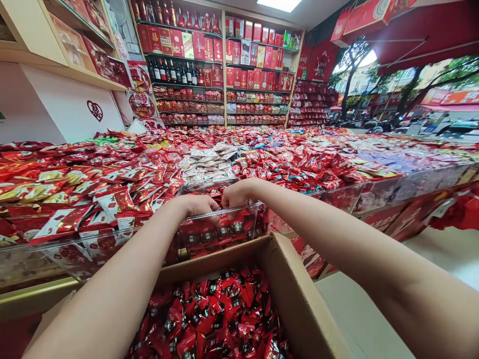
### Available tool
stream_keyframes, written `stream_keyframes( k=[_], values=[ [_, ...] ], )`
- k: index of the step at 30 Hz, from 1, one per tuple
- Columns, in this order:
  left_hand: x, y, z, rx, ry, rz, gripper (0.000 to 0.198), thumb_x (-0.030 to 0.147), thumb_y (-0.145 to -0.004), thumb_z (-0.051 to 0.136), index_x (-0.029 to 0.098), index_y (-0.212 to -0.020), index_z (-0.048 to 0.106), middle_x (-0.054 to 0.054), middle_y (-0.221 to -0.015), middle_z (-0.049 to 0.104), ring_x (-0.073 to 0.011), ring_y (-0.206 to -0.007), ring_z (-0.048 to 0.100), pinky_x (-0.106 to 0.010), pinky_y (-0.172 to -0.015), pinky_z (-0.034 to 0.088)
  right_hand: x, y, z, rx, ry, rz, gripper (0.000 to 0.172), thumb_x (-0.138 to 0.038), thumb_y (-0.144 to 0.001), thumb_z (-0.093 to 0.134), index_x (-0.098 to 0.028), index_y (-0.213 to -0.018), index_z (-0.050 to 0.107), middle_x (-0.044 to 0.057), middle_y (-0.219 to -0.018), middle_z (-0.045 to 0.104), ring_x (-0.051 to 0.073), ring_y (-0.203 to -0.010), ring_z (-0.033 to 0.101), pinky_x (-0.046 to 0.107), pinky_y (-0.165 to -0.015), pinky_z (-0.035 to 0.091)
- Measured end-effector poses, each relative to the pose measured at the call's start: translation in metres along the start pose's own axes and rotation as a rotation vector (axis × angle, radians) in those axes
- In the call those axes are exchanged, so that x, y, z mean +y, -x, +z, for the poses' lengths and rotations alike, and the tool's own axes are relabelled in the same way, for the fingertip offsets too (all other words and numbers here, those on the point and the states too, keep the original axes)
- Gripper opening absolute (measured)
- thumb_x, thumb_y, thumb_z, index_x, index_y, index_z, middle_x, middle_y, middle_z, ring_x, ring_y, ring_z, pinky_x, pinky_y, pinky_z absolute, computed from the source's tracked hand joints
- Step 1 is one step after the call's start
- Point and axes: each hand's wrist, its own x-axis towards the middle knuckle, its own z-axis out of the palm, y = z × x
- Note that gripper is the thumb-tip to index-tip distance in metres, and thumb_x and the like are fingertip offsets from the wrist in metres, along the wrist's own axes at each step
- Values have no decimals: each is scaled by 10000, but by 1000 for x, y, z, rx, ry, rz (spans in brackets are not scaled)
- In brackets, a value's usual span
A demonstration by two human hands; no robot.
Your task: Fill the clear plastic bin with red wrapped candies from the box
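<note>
My left hand [200,204] reaches over the front wall of a clear plastic bin [220,212]. Beside it, my right hand [240,192] dips into the same bin, knuckles up and fingers curled. The two hands nearly meet over small red-and-black wrapped candies [224,230], seen through the clear wall. Both hands look closed, but the fingertips are partly hidden, so what they hold does not show. Below my forearms stands an open cardboard box [295,284], with many of the same red-and-black candies [209,319] inside.
White packets [207,162] are heaped just behind the bin. Larger red-and-white packets [116,199] lie to the left, red and blue ones [292,167] to the right. Shelves of bottles and red boxes [198,45] line the back wall. Pale floor [348,304] shows at the right.
</note>
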Motion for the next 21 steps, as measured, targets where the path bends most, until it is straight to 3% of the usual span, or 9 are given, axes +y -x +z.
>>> stream_keyframes(
  k=[5, 9, 11, 13, 16, 19, 21],
  values=[
    [3, 3, 0, 11, -16, -18, 222, 350, -754, 560, 129, -750, 584, 42, -601, 579, -95, -508, 539, -258, -528, 447, -1, -2, 1, 14, 7, 12, 440, -401, -539, 688, -143, -889, 621, 4, -687, 592, 100, -559, 512, 222, -518, 411],
    [5, 5, 1, 34, -20, -24, 237, 367, -683, 620, 139, -746, 600, 48, -528, 568, -102, -488, 532, -248, -502, 431, -8, 11, -1, 97, 46, 33, 298, -312, -620, 624, -129, -856, 632, 14, -685, 593, 92, -544, 497, 214, -501, 392],
    [6, 5, 1, 56, -17, -20, 268, 403, -632, 640, 154, -726, 621, 43, -501, 571, -108, -479, 526, -237, -482, 410, -14, 26, -2, 197, 70, 46, 247, -270, -663, 569, -115, -847, 627, 28, -692, 592, 89, -541, 484, 213, -491, 370],
    [6, 5, 0, 86, -14, -9, 284, 433, -580, 654, 166, -675, 640, 40, -476, 565, -109, -458, 502, -229, -460, 379, -20, 46, 1, 384, 117, 45, 207, -247, -675, 544, -113, -809, 627, 33, -680, 589, 86, -535, 466, 213, -481, 343],
    [4, 2, 0, 185, 0, 37, 288, 446, -540, 661, 167, -610, 644, 38, -490, 560, -100, -457, 465, -224, -456, 348, -29, 81, 18, 570, 130, -34, 159, -246, -682, 533, -132, -748, 623, 17, -633, 586, 81, -517, 454, 206, -466, 315],
    [2, -2, 1, 360, 42, 119, 288, 438, -567, 636, 157, -630, 640, 32, -529, 562, -95, -480, 454, -220, -473, 348, -36, 105, 49, 425, 30, -145, 161, -261, -707, 510, -156, -748, 625, 3, -634, 603, 81, -519, 478, 194, -460, 318],
    [2, -4, 2, 502, 86, 187, 283, 425, -621, 596, 149, -673, 633, 27, -537, 555, -92, -475, 452, -217, -466, 351, -39, 104, 75, 299, 11, -198, 171, -230, -717, 487, -167, -770, 637, 5, -663, 625, 87, -532, 500, 194, -469, 328]
  ],
)
